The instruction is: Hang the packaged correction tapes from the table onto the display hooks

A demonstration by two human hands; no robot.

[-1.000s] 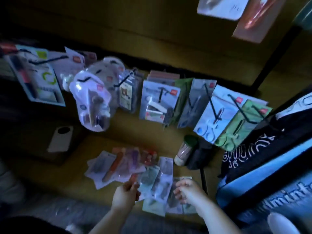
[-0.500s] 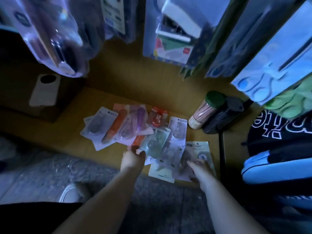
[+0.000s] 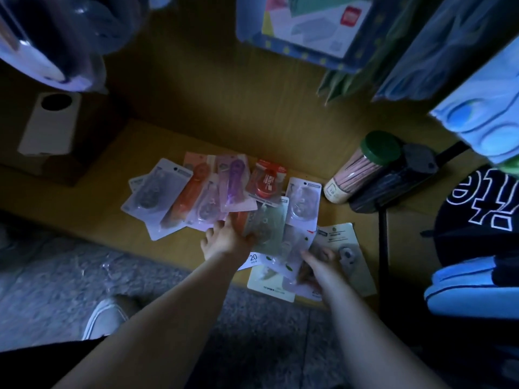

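Several packaged correction tapes lie fanned out on the wooden table [image 3: 92, 211]: an orange one [image 3: 191, 192], a purple one [image 3: 234, 183], a red one [image 3: 266, 182] and clear ones [image 3: 304, 200]. My left hand [image 3: 224, 241] grips the edge of a greenish pack [image 3: 269, 228] near the table's front. My right hand [image 3: 318, 262] rests with fingers stretched on the overlapping packs at the front right, over a beige card pack [image 3: 345, 248]. Hung packages [image 3: 306, 26] fill the top of the view; their hooks are out of sight.
A green-lidded tube of pencils [image 3: 362, 169] lies beside a dark stand base [image 3: 393, 181] with a black pole [image 3: 383, 242]. A brown box with a white label [image 3: 47, 124] sits left. A black and blue bag [image 3: 477, 226] crowds the right. Grey carpet and a white shoe [image 3: 104, 318] are below.
The view has tilted down and moved closer to the table. Both hands have dropped onto the packs; the left hand now grips the greenish pack and the right lies on the front-right packs.
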